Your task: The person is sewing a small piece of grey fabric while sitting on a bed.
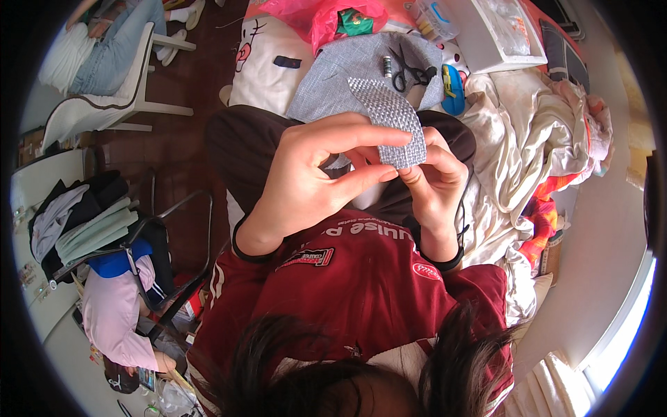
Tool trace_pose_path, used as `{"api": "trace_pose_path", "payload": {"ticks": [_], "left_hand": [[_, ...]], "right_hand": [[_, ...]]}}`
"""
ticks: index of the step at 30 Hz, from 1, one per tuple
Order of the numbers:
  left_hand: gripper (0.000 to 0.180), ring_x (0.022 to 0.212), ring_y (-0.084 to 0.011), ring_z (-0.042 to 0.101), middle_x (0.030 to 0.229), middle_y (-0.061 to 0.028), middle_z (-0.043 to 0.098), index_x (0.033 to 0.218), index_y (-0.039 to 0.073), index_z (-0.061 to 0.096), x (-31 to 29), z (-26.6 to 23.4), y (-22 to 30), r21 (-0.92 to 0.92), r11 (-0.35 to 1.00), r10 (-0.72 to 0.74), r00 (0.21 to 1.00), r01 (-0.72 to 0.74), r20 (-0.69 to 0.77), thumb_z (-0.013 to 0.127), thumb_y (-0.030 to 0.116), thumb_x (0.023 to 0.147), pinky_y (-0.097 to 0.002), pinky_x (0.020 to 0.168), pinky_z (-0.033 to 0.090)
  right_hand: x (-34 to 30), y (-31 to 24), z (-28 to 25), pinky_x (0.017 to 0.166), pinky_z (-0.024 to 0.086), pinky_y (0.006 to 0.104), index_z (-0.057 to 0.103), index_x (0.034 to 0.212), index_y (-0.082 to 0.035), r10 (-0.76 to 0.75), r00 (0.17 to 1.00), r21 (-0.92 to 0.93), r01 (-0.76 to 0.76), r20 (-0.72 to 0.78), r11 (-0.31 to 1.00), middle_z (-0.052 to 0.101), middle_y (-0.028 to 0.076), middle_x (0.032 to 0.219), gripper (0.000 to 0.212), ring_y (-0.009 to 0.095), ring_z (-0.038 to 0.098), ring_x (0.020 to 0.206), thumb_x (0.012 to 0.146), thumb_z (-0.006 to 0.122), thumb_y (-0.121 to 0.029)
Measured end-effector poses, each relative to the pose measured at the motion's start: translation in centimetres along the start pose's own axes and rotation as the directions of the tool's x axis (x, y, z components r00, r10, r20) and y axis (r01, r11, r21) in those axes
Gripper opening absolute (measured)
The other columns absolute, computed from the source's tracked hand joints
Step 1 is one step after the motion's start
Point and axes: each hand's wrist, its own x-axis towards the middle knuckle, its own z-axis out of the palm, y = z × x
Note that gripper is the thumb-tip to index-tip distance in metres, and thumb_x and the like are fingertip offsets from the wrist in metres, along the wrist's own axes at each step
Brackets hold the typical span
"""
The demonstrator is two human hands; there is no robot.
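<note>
bed (260,87): grey cloth (326,76) spread beyond the hands. left hand (302,170): thumb and forefinger pinching the woven strip (389,111) at its near end. right hand (438,177): gripping that end from the right. strip held inside the bed's left edge, long axis slanting far-left to near-right.

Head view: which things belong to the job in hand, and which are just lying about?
Likely in the job:
grey woven strip, held by left hand and right hand
black scissors
small spool
grey cloth beneath scissors and spool

Apparently lying about:
pink plastic bag
blue-and-yellow oval item
crumpled cream fabric
clothes pile
</note>
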Motion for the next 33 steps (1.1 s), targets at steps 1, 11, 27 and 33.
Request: {"api": "trace_pose_path", "payload": {"ticks": [1,11,27,33], "left_hand": [[0.032,0.061,-0.0082,0.056,0.075,-0.0047,0.058,0.096,0.004,0.062,-0.01,-0.01,0.01,0.0,1.0,0.0,1.0,0.0,0.0,0.065,-0.006,0.066,-0.0199,0.056,0.045],[0.032,0.06,-0.0085,0.057,0.074,-0.005,0.058,0.096,0.004,0.062,-0.02,-0.03,0.13,0.006,1.0,0.005,1.0,-0.005,-0.007,0.066,-0.005,0.066,-0.0201,0.055,0.045],[0.033,0.06,-0.0081,0.056,0.073,-0.0044,0.057,0.097,0.005,0.062,-0.1,0.0,-0.01,0.007,1.0,0.001,1.0,-0.001,-0.014,0.066,-0.004,0.065,-0.0201,0.055,0.044],[0.033,0.06,-0.0084,0.057,0.073,-0.0045,0.057,0.097,0.004,0.062,-0.1,0.03,0.08,0.0,1.0,0.012,1.0,-0.012,-0.024,0.066,-0.004,0.065,-0.0202,0.055,0.044]], "right_hand": [[0.0,0.0,0.0,0.065,0.039,0.0239,0.061,0.082,0.002,0.0,1.0,0.0,0.0,0.0,1.0,0.055,0.006,0.078,0.013,0.014,0.05,0.071,0.07,0.065,0.004],[-0.01,0.06,0.06,0.065,0.039,0.0235,0.061,0.083,0.002,0.02,1.0,0.024,-0.02,0.018,1.0,0.054,0.005,0.078,0.013,0.013,0.049,0.071,0.071,0.064,0.004],[-0.02,0.17,0.03,0.065,0.04,0.023,0.06,0.082,0.002,0.009,1.0,0.043,-0.01,0.023,0.999,0.053,0.006,0.079,0.011,0.013,0.049,0.071,0.072,0.063,0.005],[-0.13,0.22,0.26,0.066,0.038,0.0229,0.059,0.082,0.002,0.046,0.999,0.074,-0.046,0.005,0.996,0.053,0.005,0.078,0.011,0.013,0.048,0.072,0.072,0.062,0.005]]}}
